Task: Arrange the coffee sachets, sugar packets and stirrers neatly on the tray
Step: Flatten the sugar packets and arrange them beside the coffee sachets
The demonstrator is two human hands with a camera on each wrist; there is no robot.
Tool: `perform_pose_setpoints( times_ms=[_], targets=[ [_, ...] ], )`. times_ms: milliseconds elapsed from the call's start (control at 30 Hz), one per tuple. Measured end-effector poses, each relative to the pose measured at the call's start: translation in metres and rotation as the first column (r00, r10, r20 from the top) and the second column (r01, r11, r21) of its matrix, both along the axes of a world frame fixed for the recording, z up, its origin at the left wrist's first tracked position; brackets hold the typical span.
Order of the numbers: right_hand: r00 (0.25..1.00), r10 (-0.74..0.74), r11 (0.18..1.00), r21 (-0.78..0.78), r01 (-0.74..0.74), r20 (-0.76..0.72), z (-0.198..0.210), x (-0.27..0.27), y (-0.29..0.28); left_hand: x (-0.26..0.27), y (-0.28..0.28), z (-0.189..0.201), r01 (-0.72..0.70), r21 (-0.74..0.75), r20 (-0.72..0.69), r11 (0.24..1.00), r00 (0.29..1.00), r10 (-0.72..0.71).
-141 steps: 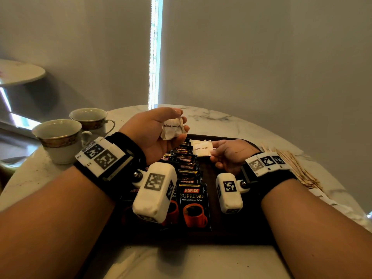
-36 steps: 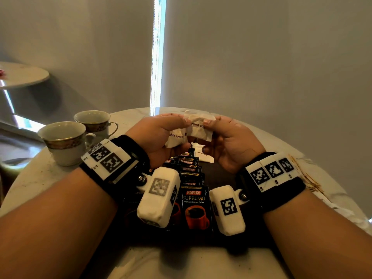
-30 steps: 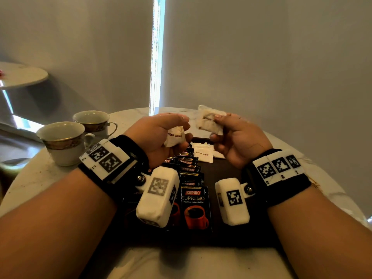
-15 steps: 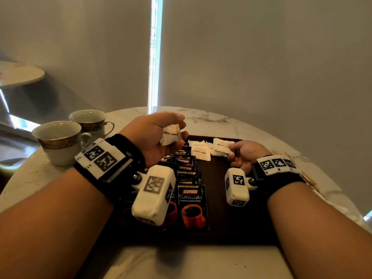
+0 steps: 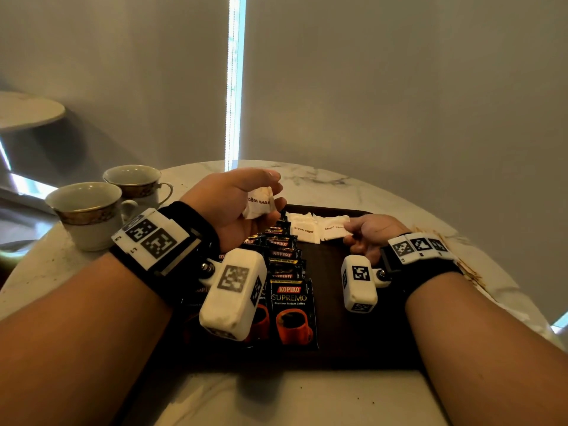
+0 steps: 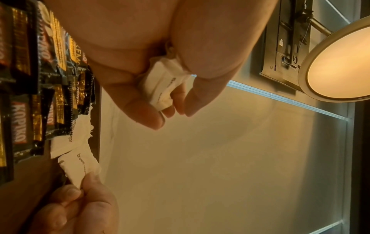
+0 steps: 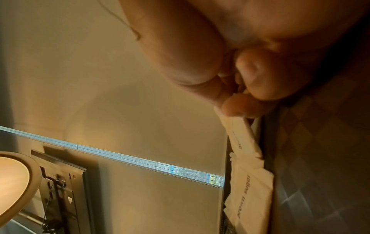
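Observation:
A dark tray (image 5: 353, 333) holds a lengthwise row of overlapping black Kopiko coffee sachets (image 5: 287, 265). My left hand (image 5: 273, 192) hovers above the row's far end and grips a small stack of white brown-sugar packets (image 5: 258, 204), the same stack (image 6: 160, 88) showing in the left wrist view. One sugar packet (image 5: 302, 230) lies flat at the tray's far edge. Beside it, on the right, lies a second packet (image 5: 333, 230), with my right hand (image 5: 349, 233) pinching its near corner (image 6: 80, 171) against the tray. Wooden stirrers (image 5: 467, 269) lie off the tray, mostly hidden behind my right wrist.
Two gold-banded cups (image 5: 89, 210) (image 5: 138, 182) stand on the marble table (image 5: 322, 186) left of the tray. The tray's right half is bare dark wood. A wall rises just behind the round table.
My right hand took one packet from the stack in my left hand, carried it down and laid it beside the packet at the tray's far edge. The left hand stayed raised.

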State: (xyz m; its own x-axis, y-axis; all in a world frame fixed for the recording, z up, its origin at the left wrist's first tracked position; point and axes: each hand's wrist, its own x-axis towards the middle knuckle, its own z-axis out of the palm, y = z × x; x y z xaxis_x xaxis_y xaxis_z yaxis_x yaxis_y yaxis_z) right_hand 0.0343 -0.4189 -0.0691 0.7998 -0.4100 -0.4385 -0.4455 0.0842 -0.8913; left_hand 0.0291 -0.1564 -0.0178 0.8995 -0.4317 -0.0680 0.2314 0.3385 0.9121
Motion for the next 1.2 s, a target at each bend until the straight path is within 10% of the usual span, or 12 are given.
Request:
perform_pose_setpoints(
  times_ms=[1200],
  targets=[
    [0.993, -0.116, 0.992, -0.048, 0.118, 0.030, 0.002, -0.003, 0.001, -0.005, 0.001, 0.003, -0.011, -0.024, -0.042, 1.000, 0.999, 0.010]
  ],
)
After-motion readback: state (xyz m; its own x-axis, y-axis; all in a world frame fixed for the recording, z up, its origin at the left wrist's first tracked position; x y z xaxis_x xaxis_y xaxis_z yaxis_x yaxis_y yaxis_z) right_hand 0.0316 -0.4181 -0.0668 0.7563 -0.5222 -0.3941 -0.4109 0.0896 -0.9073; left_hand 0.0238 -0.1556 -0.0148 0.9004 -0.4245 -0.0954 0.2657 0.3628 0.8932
